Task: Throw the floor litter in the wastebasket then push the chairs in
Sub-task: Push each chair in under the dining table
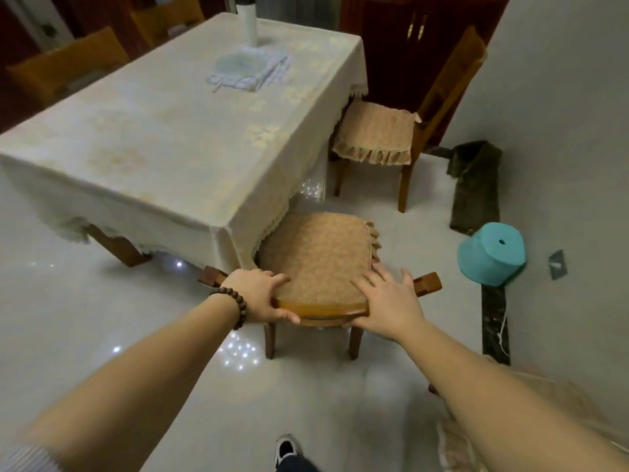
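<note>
Both hands are on the top rail of the near chair [320,260], seen from behind and above. The left hand [258,294] grips the rail at its left end, fingers curled over the front edge and thumb tucked beneath the wood; a dark bead bracelet [235,303] circles that wrist. The right hand [388,301] lies on the rail's right end with its fingers spread and fairly straight, reaching forward above the seat cushion, the palm pressed on the wood rather than wrapped round it. The chair's seat sits just under the hands, its front part tucked below the hanging edge of the pale tablecloth at the table's [163,131] near corner, its back legs on the glossy floor.

A second chair [384,134] stands at the table's right side, well beyond the hands, its seat partly under the cloth edge and its back tilted toward the wall. To the right of the near chair a teal wastebasket [490,257] lies tipped, bottom facing the camera, near the wall. Just right of it rests a small grey scrap [557,264], possibly litter, though it is too small to tell. A dark cloth [476,185] lies on the floor behind the basket. On the table sit a folded cloth [248,71] and a white cylinder [246,18]
</note>
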`<act>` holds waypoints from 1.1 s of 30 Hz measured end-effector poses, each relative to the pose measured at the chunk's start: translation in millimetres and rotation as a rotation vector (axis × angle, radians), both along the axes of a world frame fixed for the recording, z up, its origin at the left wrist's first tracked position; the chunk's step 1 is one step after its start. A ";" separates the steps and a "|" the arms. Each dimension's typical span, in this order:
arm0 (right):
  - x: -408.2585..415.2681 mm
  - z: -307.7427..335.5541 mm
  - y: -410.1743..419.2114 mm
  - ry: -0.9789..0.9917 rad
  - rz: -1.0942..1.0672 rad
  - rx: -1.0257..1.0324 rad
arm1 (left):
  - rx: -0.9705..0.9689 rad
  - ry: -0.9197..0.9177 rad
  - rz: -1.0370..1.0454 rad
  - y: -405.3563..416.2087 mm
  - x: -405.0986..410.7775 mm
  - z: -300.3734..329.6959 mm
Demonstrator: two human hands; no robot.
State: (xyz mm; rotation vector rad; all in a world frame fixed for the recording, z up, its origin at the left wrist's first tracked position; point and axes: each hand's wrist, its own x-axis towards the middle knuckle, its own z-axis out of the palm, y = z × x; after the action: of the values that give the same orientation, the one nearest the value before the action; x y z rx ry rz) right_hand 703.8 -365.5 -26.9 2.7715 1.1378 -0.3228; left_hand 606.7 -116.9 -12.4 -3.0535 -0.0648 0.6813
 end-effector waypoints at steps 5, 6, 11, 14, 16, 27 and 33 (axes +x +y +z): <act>-0.1 -5.2 1.5 -0.153 0.078 0.040 | 0.108 -0.131 -0.103 0.3 -8.3 -13.9; 1.6 -8.8 1.1 -0.165 0.100 0.064 | 0.115 -0.157 -0.114 0.5 -9.2 -14.2; 15.5 -19.3 -1.8 -0.229 0.152 0.062 | 0.124 -0.188 -0.149 2.7 -3.7 -14.3; 29.4 -11.6 0.0 -0.268 0.142 0.090 | 0.143 -0.199 -0.149 4.4 9.8 -8.4; 39.1 -5.4 1.6 -0.273 0.134 0.095 | 0.145 -0.204 -0.140 3.0 18.4 -3.9; 114.3 20.5 -2.5 -0.203 0.182 0.080 | 0.179 -0.210 -0.124 -9.3 80.5 14.1; 185.4 38.3 -5.9 -0.195 0.259 0.038 | 0.165 -0.243 -0.078 -21.1 135.1 21.0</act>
State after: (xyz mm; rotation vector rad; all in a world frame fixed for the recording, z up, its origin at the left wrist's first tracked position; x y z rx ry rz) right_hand 889.2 -371.3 11.4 2.5740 1.4395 -0.0035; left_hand 741.8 -138.1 8.6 -2.9439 -0.0033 0.2822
